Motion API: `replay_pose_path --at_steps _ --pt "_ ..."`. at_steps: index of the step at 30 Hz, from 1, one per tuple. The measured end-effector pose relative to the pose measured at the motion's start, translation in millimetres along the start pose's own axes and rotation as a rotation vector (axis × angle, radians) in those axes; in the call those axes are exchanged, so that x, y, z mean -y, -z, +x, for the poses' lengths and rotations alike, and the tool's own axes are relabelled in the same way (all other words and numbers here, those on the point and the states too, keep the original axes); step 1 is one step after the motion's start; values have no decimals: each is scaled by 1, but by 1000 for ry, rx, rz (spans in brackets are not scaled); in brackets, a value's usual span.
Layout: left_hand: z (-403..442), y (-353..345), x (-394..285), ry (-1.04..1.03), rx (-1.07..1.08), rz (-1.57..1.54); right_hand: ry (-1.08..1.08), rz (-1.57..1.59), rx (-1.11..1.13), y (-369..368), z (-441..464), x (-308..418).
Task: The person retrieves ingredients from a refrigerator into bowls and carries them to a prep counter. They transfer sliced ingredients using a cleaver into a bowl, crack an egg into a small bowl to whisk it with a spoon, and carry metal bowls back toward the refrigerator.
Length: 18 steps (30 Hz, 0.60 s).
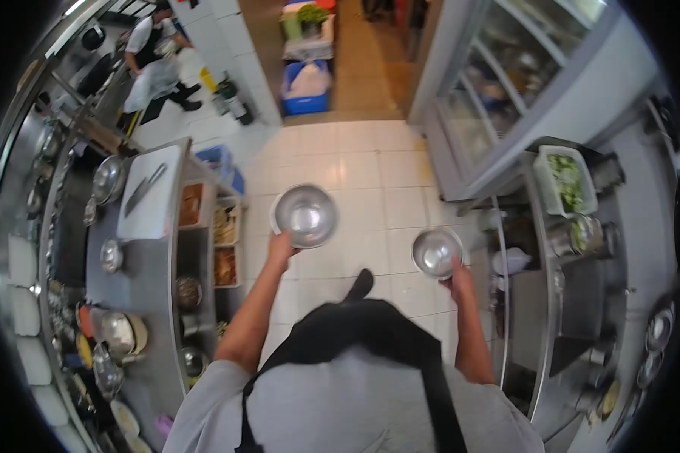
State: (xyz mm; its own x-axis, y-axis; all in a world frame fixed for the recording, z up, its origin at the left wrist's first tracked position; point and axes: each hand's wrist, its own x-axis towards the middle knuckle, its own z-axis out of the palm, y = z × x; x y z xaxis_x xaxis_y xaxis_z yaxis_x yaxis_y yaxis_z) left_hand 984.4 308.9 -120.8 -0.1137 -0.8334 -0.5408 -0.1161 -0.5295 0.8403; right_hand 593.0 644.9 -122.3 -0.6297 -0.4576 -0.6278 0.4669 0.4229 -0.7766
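Observation:
A large steel mixing bowl is gripped at its near rim by my left hand, held out over the tiled floor. My right hand holds a smaller steel bowl by the rim on its near right side. Both bowls face up, stand apart from each other, and look bare inside. The fingers under each bowl are partly hidden.
To the left, a steel counter carries a white cutting board with a knife. A fridge and a tub of chopped greens are at right. Another person stands back left. A blue crate sits by the doorway.

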Motion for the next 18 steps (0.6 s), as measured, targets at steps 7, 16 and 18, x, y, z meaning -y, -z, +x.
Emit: replay_pose_path --at_steps 7,16,18 --pt "43 -75 -84 -107 236 47 156 -130 480 -222 13 215" --pt "273 -68 -108 73 175 -88 856 -1413 -18 -130 359 55" --pt "304 -76 -149 95 170 -124 -102 -1201 -2 -88 314 52"
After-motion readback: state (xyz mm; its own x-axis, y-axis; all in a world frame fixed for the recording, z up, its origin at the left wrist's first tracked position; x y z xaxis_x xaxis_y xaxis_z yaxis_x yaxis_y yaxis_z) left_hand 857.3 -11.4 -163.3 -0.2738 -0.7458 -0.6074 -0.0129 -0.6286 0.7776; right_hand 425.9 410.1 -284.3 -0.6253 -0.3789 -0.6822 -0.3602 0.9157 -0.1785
